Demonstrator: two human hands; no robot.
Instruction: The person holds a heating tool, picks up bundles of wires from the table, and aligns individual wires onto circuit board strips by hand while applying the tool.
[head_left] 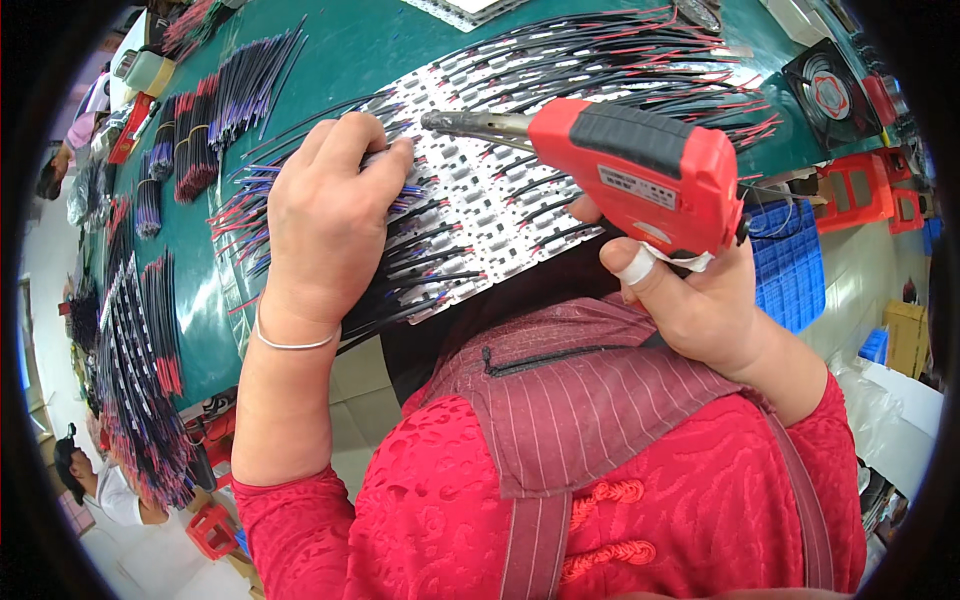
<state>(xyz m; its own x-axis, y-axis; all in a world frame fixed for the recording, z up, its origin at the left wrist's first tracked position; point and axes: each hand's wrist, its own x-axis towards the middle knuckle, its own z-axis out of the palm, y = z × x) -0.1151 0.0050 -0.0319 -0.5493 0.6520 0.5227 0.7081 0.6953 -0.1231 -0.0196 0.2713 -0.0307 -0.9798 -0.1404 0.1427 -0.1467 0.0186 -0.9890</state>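
My right hand (700,300) grips a red and black soldering gun (640,165), with white tape wrapped around the thumb. Its dark tip (445,122) points left, over a white panel of small circuit boards (470,205). Close to that tip, my left hand (335,205) is closed in a pinch over the panel's left part. A thin dark wire (374,158) shows between its finger and thumb; the rest of it is hidden. Rows of black, red and blue wires (600,60) run off the panel on both sides.
Bundles of wires (195,135) lie on the green table (350,50) to the left, with a long heap of wired strips (140,370) at its edge. A small fan (825,95) stands at the far right. Blue crates (790,265) and red stools (855,190) are beyond the table's right side.
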